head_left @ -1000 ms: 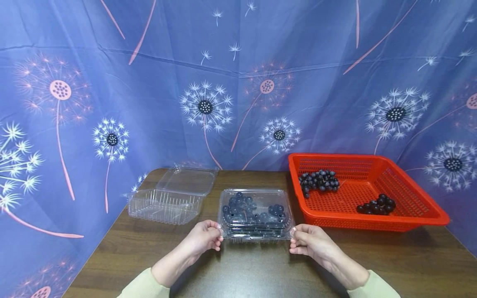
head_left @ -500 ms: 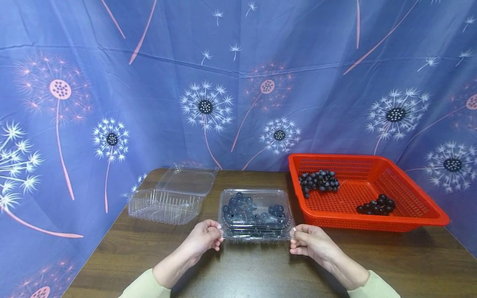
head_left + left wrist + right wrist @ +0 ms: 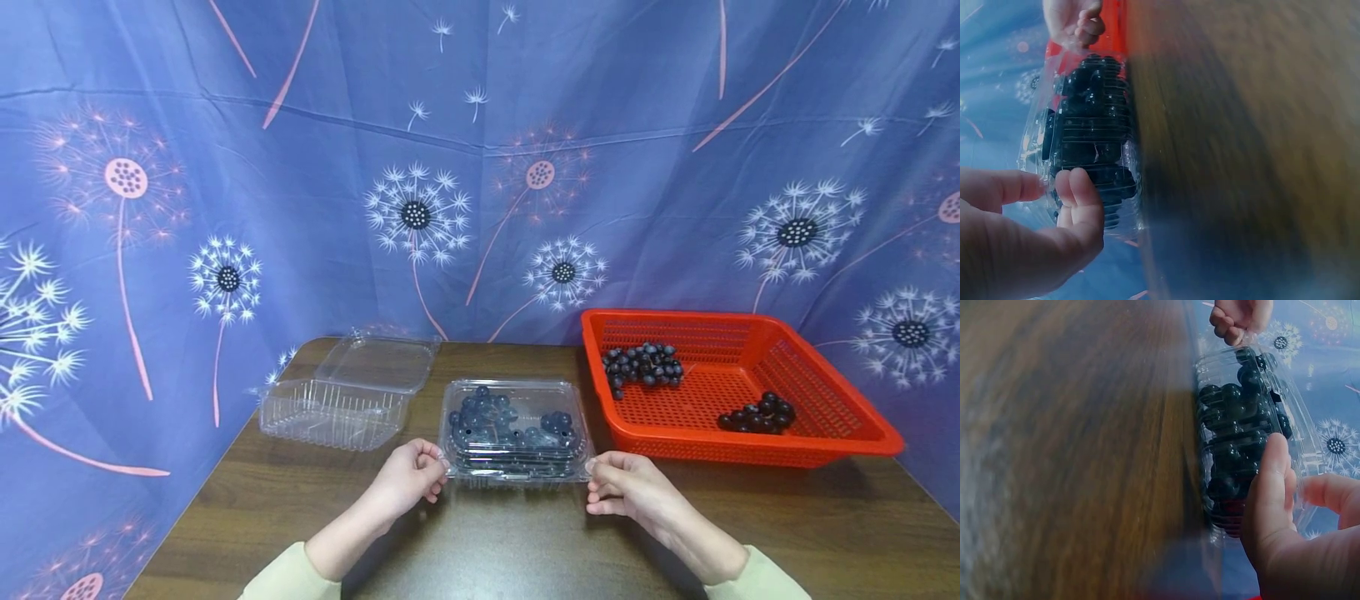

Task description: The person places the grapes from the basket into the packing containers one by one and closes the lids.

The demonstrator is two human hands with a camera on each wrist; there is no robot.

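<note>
A clear plastic clamshell box point(image 3: 516, 478) with its lid down sits in the middle of the table, dark grapes point(image 3: 483, 414) showing through it. At its front left corner my left hand point(image 3: 408, 478) pinches the rim between thumb and fingers. My right hand point(image 3: 632, 490) does the same at the front right corner. In the left wrist view the thumb and fingers of the left hand point(image 3: 1035, 240) hold the rim's edge. From the right wrist view, grapes point(image 3: 1229, 447) fill much of the box beside the right hand point(image 3: 1291, 525).
Behind and left, a second clear clamshell box point(image 3: 330, 421) stands with its lid point(image 3: 378, 367) folded back. A red plastic basket point(image 3: 750, 442) on the right holds two bunches of dark grapes point(image 3: 643, 365). A blue dandelion-patterned cloth point(image 3: 480, 208) hangs behind the wooden table point(image 3: 517, 550).
Both hands keep their hold at the box's front corners. The head view has shifted very slightly; the box, the basket and the second box stay in place.
</note>
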